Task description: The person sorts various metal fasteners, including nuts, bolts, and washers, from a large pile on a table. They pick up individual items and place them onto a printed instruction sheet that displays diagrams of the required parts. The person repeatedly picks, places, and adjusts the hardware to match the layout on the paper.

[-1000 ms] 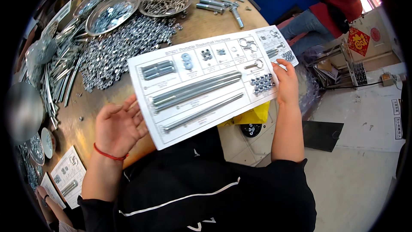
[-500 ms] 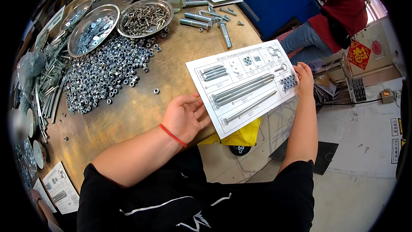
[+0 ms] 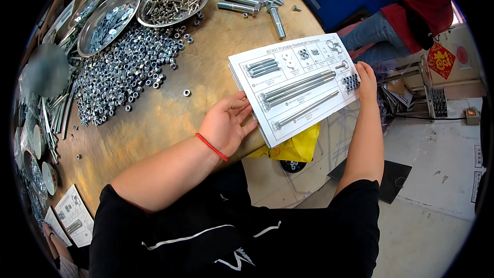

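A white hardware card [image 3: 296, 85], with long bolts and small parts packed against it, lies over the round wooden table's [image 3: 170, 118] near edge. My left hand [image 3: 226, 123], a red cord at its wrist, rests flat at the card's left edge with fingers touching it. My right hand [image 3: 365, 80] grips the card's right edge beside a cluster of small dark bolts. The card juts out past the table rim.
A large heap of silver nuts [image 3: 123, 72] covers the table's left. Two metal bowls [image 3: 172, 0] of screws and washers stand at the back, and big loose bolts [image 3: 257, 2] beside them. A yellow bag [image 3: 296, 146] hangs under the card. A seated person in red [image 3: 411, 5] is at the back right.
The card has slid to the right and farther off the table's edge, with both hands following it. The view has swung so the nut heap now lies farther left.
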{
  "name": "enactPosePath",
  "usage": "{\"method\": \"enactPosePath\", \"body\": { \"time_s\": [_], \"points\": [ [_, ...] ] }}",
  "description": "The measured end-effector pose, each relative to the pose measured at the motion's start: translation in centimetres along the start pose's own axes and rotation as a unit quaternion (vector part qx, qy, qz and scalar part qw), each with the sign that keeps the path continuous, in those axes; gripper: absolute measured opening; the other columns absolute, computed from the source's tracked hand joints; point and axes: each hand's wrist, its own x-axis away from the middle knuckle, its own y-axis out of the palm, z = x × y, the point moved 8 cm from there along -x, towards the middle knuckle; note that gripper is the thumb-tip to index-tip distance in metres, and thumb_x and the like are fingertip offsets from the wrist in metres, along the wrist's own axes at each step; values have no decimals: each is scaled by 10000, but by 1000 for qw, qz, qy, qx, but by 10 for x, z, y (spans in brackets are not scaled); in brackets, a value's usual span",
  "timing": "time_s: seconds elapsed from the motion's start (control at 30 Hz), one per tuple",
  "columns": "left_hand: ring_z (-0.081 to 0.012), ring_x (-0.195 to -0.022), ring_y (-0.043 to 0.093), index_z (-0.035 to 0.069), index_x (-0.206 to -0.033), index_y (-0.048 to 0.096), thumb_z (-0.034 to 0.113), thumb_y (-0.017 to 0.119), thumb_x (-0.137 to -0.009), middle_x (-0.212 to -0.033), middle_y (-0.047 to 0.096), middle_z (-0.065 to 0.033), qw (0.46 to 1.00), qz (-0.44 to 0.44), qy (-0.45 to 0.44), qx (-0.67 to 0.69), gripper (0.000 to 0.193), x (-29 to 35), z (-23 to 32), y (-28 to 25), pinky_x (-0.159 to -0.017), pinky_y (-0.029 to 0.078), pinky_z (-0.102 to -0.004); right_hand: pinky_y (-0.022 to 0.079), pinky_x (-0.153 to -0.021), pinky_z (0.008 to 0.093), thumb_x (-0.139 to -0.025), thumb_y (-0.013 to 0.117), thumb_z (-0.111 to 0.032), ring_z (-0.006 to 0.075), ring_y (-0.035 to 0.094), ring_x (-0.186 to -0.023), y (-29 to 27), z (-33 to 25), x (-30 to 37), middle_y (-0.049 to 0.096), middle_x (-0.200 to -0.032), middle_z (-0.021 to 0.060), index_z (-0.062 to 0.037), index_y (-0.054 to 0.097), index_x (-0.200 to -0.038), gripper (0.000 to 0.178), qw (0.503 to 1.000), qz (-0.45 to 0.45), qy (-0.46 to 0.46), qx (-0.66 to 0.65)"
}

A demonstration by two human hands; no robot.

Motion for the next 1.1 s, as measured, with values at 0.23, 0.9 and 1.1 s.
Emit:
{"method": "enactPosePath", "body": {
  "time_s": [0.23,0.9,1.1],
  "points": [
    [-205,-1220,499,30,-1363,454,147,542,-883,-1297,535,-101,997,31,70,-20,502,63,44,-70,-1039,404,-418,415,-995,343,-925,660,-309,264,565,-1146,29,-91,39,621,-1233,169,35,592,-1238,470,946,89,-186,252],
    [-228,-769,660,-59,-1167,576,218,583,-951,-1003,655,-158,439,752,457,180,351,708,76,-731,-611,517,-312,480,-915,347,-836,717,-196,235,561,-1106,739,-142,660,571,-1227,164,-10,497,-1353,592,708,-700,-81,34],
    [-69,-508,499,-18,-1023,634,181,531,-997,-745,622,-22,564,643,492,160,226,706,100,-759,-440,372,-212,480,-886,334,-830,712,-179,211,565,-991,765,-141,682,583,-1103,135,7,507,-1332,573,741,-664,-79,62]
  ]
}}
